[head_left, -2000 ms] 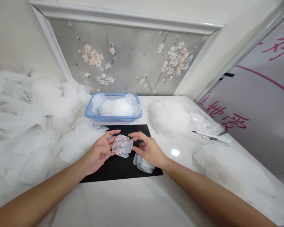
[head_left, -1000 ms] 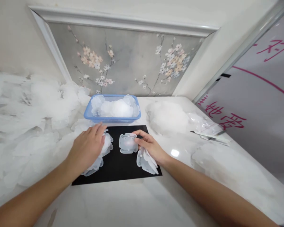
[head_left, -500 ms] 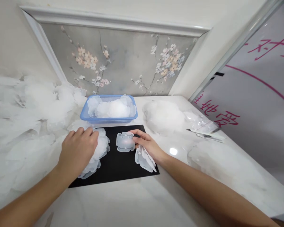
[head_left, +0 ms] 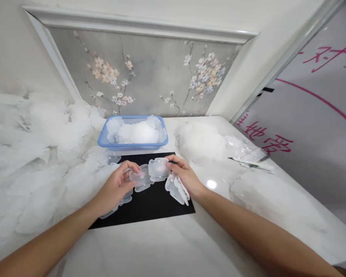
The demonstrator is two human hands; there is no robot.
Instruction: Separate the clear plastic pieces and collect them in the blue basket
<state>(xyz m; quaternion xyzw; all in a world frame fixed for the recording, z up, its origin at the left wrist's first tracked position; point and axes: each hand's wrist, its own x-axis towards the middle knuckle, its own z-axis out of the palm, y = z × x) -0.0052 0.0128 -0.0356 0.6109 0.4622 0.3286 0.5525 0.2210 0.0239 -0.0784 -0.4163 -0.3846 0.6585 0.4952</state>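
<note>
Left-hand grip [head_left: 117, 188] pinches one clear plastic piece [head_left: 144, 181], right-hand grip [head_left: 187, 176] a second piece [head_left: 158, 170], edges apparently touching over the black mat [head_left: 152, 206] on the worktop [head_left: 132, 246]; best, I judge, to hold both lightly by their rims, level, keeping edges aligned.

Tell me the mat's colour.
The mat is plain black; the head view shows it best.

Frosted plastic pieces [head_left: 158, 169], glossy marble-look tabletop [head_left: 150, 246], matt sheet [head_left: 151, 204]

Bare, slender forearms [head_left: 50, 242] taper to narrow wrists [head_left: 201, 193], the left hand [head_left: 113, 191] and right hand [head_left: 188, 177] likewise bare.
</note>
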